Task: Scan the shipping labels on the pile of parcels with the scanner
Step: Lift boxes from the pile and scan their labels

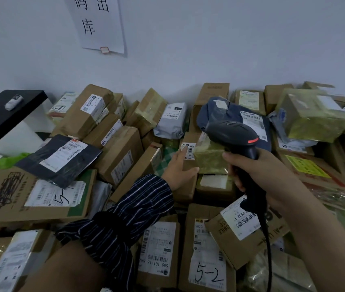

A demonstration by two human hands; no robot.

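Observation:
My right hand (257, 173) grips the handle of a black barcode scanner (233, 134), whose head with a red stripe points left and away over the pile. Its black cable (266, 245) hangs down past my wrist. My left hand (177, 167) holds a small brown cardboard parcel (188, 182) in the middle of the pile, thumb along its side and fingertips by its small white barcode label (189, 151). The scanner head hangs just right of that label. Around them lies a heap of cardboard boxes and mailer bags, most with white shipping labels.
A dark blue mailer bag (230, 114) lies behind the scanner. A box marked "5-2" (207, 260) sits at the front. A black mailer (60, 159) lies at left. A black shelf (9, 112) with a small white device juts from the left wall. A paper sign (97, 24) hangs above.

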